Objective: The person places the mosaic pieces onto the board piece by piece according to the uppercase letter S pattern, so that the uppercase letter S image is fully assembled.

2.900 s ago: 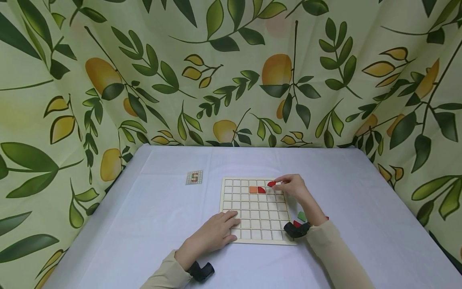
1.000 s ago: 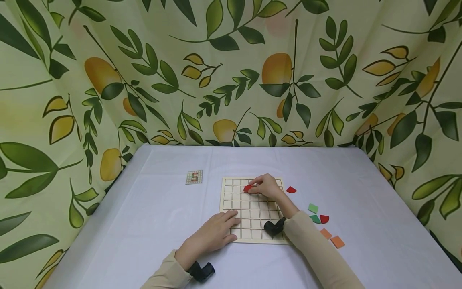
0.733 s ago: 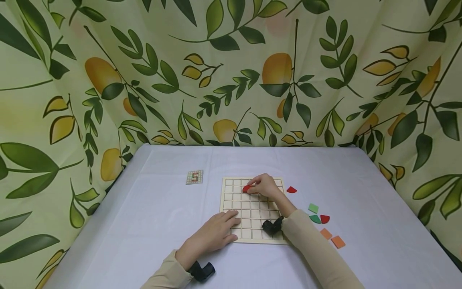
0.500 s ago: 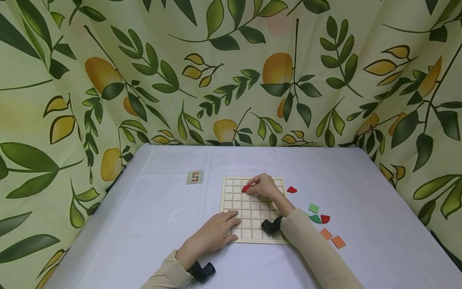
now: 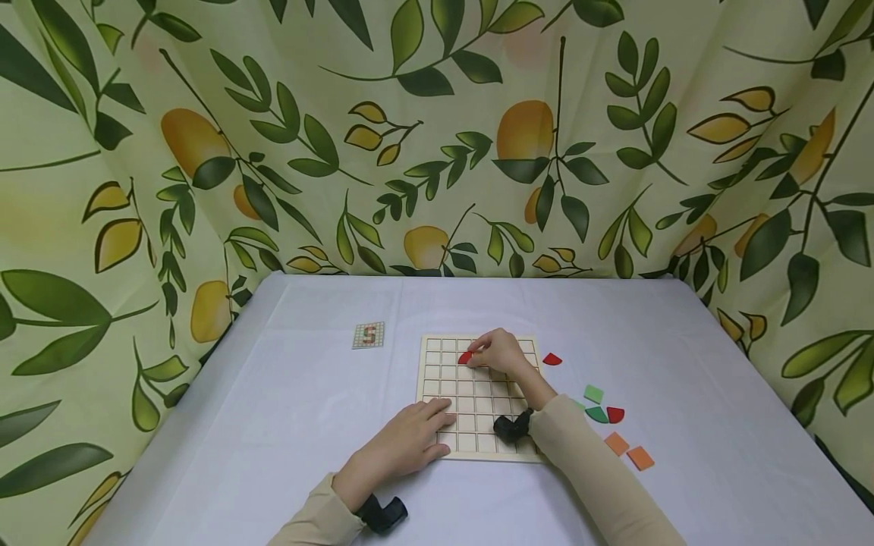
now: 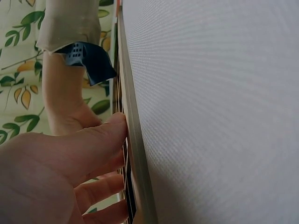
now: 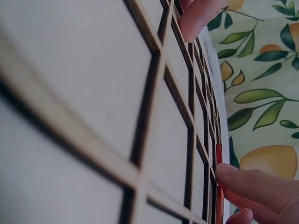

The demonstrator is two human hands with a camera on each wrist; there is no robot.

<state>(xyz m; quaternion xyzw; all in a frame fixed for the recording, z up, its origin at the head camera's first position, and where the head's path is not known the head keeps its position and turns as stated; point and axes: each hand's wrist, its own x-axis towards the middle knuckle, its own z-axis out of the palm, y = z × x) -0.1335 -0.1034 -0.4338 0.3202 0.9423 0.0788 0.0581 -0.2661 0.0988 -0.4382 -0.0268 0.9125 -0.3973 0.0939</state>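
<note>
In the head view a wooden grid board (image 5: 481,456) lies flat on the white table. My right hand (image 5: 501,353) is over its upper part, fingertips on a red quarter-round piece (image 5: 465,357) in the second row. The right wrist view shows thumb and finger of that hand (image 7: 254,186) against the red piece (image 7: 219,154), low at the grid. My left hand (image 5: 408,437) rests on the board's lower left with fingers spread; in the left wrist view its thumb (image 6: 110,133) lies at the board's edge (image 6: 135,135). The cells under my right hand are hidden.
Right of the board lie a red piece (image 5: 552,359), a light green square (image 5: 593,393), a dark green piece (image 5: 597,414), another red piece (image 5: 615,415) and orange squares (image 5: 617,444). A small patterned card (image 5: 369,334) lies left of the board. A leaf-print curtain (image 5: 437,152) hangs behind.
My right hand has moved left across the board, now at a red piece in a cell further left. A red piece now lies right of the board. My left hand has stayed still.
</note>
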